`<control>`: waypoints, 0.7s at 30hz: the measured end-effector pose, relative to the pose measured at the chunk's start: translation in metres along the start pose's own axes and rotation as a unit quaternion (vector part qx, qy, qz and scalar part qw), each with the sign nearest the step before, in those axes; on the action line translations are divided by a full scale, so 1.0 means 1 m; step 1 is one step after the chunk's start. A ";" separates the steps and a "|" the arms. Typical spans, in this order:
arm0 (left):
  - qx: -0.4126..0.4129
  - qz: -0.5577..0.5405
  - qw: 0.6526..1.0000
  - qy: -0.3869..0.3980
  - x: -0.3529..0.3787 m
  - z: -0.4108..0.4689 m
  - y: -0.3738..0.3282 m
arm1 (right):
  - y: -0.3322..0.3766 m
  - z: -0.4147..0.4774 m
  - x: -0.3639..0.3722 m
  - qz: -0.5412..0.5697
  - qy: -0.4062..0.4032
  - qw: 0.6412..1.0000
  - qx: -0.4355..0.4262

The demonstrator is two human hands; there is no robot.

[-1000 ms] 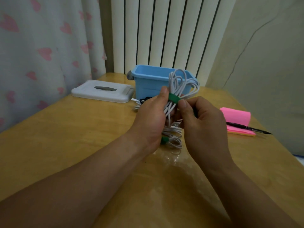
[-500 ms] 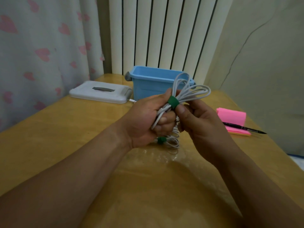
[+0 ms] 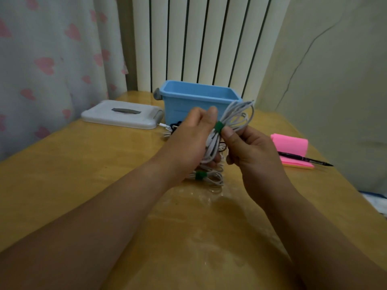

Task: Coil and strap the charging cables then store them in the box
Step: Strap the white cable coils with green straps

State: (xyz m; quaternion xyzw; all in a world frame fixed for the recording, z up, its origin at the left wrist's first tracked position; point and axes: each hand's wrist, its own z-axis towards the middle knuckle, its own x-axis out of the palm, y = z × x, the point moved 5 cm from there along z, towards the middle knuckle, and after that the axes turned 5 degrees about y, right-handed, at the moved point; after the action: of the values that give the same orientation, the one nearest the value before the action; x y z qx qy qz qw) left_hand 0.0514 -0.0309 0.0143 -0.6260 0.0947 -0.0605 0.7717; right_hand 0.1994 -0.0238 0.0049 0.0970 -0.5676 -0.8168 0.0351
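My left hand [image 3: 188, 141] grips a coiled white cable [image 3: 236, 116] above the wooden table, its loops fanning up to the right. A green strap [image 3: 219, 127] wraps round the coil's middle, and my right hand [image 3: 249, 151] pinches that strap with thumb and fingers. Below my hands lies a second coiled white cable with a green strap [image 3: 200, 175] on the table. More loose white and black cable [image 3: 170, 128] lies behind my left hand. The open blue box [image 3: 184, 101] stands just beyond, lidless.
The box's white lid [image 3: 122, 117] lies on the table at the left. A pink notepad [image 3: 291, 146] with a black pen [image 3: 303, 159] across it sits at the right. A curtain hangs at the left, a radiator behind, a wall at the right.
The coil has tilted from upright to lean rightward, and my hands have shifted slightly with it. Both hands keep hold of the cable and strap.
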 end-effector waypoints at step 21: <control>0.214 0.433 0.873 -0.076 -0.004 0.009 0.008 | -0.007 -0.005 0.004 0.026 -0.029 0.993 0.115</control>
State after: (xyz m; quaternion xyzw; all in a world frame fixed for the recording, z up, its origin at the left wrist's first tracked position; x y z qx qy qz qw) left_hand 0.0492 -0.0198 0.0081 -0.3450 0.2822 0.3081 0.8405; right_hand 0.1968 -0.0260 -0.0040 0.0614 -0.6609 -0.7474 0.0284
